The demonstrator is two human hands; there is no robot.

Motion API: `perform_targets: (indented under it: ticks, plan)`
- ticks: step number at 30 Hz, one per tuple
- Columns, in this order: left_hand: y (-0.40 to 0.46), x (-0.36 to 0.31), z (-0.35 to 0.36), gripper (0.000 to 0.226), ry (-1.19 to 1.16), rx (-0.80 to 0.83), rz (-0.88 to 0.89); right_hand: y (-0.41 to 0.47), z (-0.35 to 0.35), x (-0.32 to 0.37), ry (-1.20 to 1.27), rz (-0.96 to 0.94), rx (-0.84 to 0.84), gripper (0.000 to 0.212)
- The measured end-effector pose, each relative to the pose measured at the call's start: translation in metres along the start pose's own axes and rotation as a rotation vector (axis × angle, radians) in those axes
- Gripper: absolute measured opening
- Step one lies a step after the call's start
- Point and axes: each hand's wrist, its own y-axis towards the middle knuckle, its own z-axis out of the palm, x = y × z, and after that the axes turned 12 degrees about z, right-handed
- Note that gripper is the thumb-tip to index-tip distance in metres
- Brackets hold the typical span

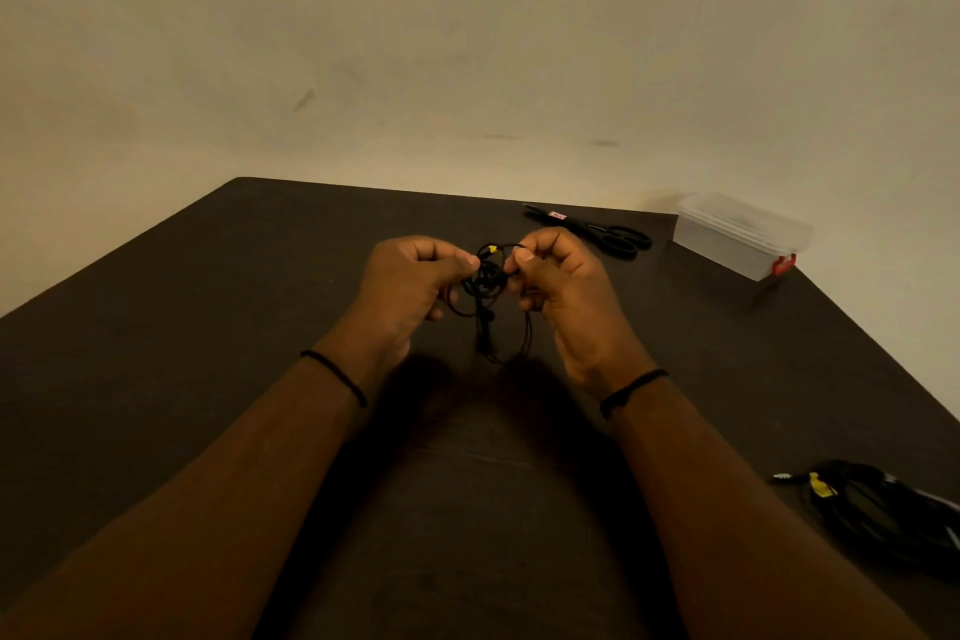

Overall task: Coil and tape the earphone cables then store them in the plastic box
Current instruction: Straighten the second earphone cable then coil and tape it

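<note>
A black earphone cable is bunched in loose loops between my two hands above the middle of the dark table. A small yellow piece sits at the top of the bundle. My left hand pinches the cable's left side with thumb and curled fingers. My right hand pinches its right side, and strands hang down below both hands. The clear plastic box with a lid and a red clasp stands at the table's far right, well apart from my hands.
Black scissors lie at the far edge, left of the box. Another black cable bundle with a yellow tag rests at the near right edge. The dark table ends against a plain wall.
</note>
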Motion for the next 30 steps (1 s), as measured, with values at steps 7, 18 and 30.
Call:
perform_targets:
  ticks: [7,18,30]
  plan:
    - [0.004,0.005,0.004,0.017,0.153,-0.012,0.001,-0.004,-0.002,0.005,0.099,-0.022,0.201,0.013]
    - [0.010,0.007,-0.014,0.019,-0.417,-0.012,-0.183,0.002,-0.017,0.008,0.300,0.086,-0.051,0.009]
    - [0.006,0.005,-0.013,0.011,-0.323,0.120,0.016,0.008,-0.019,0.003,0.408,0.206,-0.491,0.010]
